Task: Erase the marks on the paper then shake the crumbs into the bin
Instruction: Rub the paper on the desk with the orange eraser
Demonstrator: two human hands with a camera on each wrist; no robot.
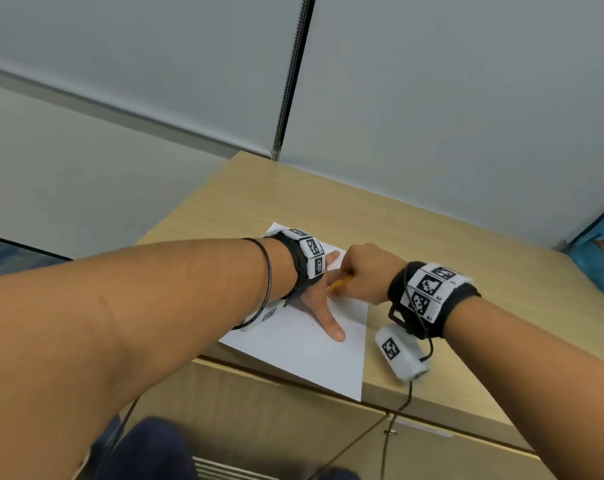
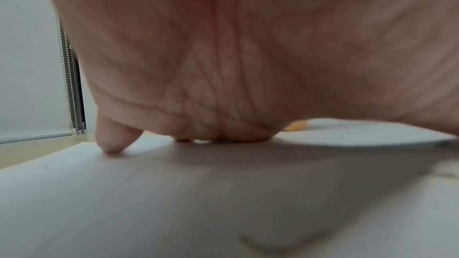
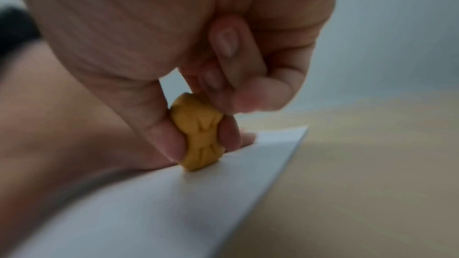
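Pinching yellow bow-embossed eraser (image 3: 200, 136), tip on white paper (image 3: 154, 207)

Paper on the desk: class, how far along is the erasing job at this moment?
Done: nothing clearly finished; faint marks remain on the paper. In hand: the left hand presses the sheet flat while the right hand pinches a yellow eraser against it. Left: erasing those marks, then shaking crumbs into a bin, none in view.

- Your white paper (image 1: 314, 355) lies flat on the wooden desktop, its near corner overhanging the front edge, with faint pencil marks (image 1: 314, 323) near its middle.
- Your yellow-orange eraser (image 3: 198, 134), moulded with a bow shape, stands tilted, its lower end touching the paper.
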